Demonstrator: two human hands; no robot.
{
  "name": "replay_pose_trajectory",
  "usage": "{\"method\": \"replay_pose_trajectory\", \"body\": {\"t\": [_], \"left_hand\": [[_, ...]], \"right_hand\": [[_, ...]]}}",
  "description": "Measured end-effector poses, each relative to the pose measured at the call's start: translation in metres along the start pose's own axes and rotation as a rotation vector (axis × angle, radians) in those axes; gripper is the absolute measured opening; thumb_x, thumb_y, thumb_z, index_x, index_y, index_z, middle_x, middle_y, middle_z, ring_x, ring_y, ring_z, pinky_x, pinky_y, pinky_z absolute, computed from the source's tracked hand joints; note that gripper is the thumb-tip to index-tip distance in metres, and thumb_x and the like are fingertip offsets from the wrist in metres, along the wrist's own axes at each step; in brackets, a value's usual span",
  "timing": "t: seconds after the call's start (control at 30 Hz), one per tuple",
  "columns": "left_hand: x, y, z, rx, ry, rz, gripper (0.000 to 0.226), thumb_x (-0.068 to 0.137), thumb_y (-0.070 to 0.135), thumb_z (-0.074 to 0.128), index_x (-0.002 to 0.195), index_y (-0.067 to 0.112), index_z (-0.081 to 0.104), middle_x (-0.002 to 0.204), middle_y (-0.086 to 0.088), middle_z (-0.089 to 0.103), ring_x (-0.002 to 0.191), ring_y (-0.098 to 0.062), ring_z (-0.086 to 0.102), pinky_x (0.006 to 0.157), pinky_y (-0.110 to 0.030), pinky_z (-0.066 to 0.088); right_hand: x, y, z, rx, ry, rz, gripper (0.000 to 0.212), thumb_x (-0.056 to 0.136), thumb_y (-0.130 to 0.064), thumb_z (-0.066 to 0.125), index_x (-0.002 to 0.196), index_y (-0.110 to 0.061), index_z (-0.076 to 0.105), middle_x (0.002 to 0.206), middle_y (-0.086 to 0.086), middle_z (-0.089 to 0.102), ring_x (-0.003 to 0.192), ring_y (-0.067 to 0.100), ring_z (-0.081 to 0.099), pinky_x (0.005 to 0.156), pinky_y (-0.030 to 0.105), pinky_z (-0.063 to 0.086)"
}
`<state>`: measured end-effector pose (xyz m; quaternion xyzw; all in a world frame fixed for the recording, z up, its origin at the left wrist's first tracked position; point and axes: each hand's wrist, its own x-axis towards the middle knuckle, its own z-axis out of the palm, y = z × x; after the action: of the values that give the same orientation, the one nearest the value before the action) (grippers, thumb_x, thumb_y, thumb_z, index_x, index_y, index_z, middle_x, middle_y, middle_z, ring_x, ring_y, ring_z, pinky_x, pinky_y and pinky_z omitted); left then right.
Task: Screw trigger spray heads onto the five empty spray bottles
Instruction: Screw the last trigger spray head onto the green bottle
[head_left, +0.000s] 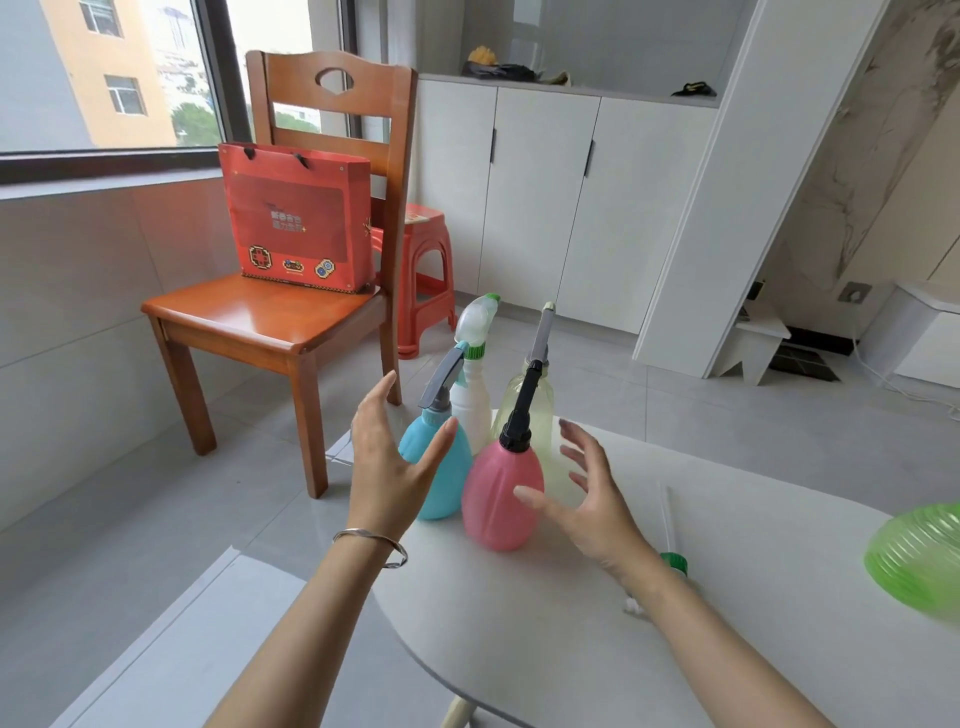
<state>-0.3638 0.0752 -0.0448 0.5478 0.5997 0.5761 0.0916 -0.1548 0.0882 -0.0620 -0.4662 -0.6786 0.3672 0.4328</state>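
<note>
- Left hand (395, 462) is spread wide and holds nothing, raised in front of the blue bottle (441, 488); whether they touch cannot be told
- Right hand (592, 499) is likewise spread and empty, just right of the pink bottle (498, 504)
- Pink bottle stands upright between the hands on the white table (571, 649), with a black spray head (522, 410) on it
- Blue bottle carries a grey spray head (441, 376)
- Behind them stand a white bottle (471, 410) and a clear bottle (537, 405), both with heads on
- Loose green-collared spray head (674, 561) lies behind the right wrist
- Blurred green bottle (914, 561) sits at the right edge
</note>
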Motion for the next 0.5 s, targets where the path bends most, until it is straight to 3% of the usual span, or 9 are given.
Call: {"method": "replay_pose_trajectory", "body": {"t": [0.07,0.17,0.3,0.4,0.5], "left_hand": [[-0.007,0.018,-0.001,0.007,0.016,0.095,0.083,0.075,0.059,0.06,0.14,0.015,0.034,0.135,0.011,0.034,0.127,-0.001,0.027,0.109,-0.017,0.02],[-0.021,0.045,0.001,-0.013,-0.007,0.22,0.074,0.077,0.058,0.054,0.139,0.021,0.035,0.14,0.006,0.036,0.132,-0.001,0.027,0.11,-0.011,0.017],[-0.034,0.086,0.027,-0.061,-0.047,0.317,0.067,0.08,0.049,0.056,0.137,0.019,0.039,0.143,0.002,0.039,0.136,-0.013,0.031,0.114,-0.032,0.025],[-0.044,0.114,0.065,-0.099,-0.163,0.327,0.07,0.08,0.052,0.055,0.139,0.02,0.036,0.143,0.001,0.039,0.137,-0.015,0.031,0.114,-0.038,0.028],[-0.053,0.14,0.11,-0.117,-0.306,0.326,0.073,0.079,0.057,0.051,0.141,0.022,0.034,0.146,0.0,0.037,0.137,-0.014,0.03,0.115,-0.037,0.027]], "right_hand": [[-0.005,-0.012,-0.018,0.019,0.052,-0.027,0.09,0.059,-0.053,0.075,0.136,-0.036,0.03,0.145,-0.013,0.032,0.131,0.001,0.035,0.108,0.023,0.029],[-0.013,-0.029,-0.056,0.031,0.148,-0.081,0.082,0.066,-0.043,0.075,0.136,-0.034,0.034,0.143,-0.013,0.035,0.131,-0.003,0.034,0.107,0.019,0.026],[-0.026,-0.039,-0.125,-0.059,0.328,-0.166,0.079,0.065,-0.049,0.072,0.134,-0.034,0.035,0.141,-0.014,0.036,0.13,-0.008,0.033,0.107,0.013,0.025],[-0.038,-0.036,-0.178,-0.116,0.473,-0.168,0.083,0.063,-0.055,0.067,0.136,-0.03,0.035,0.139,-0.014,0.035,0.127,-0.013,0.031,0.106,0.009,0.022],[-0.054,-0.022,-0.226,-0.168,0.572,-0.127,0.087,0.061,-0.057,0.066,0.137,-0.028,0.036,0.138,-0.012,0.033,0.132,-0.001,0.032,0.106,0.014,0.022]]}}
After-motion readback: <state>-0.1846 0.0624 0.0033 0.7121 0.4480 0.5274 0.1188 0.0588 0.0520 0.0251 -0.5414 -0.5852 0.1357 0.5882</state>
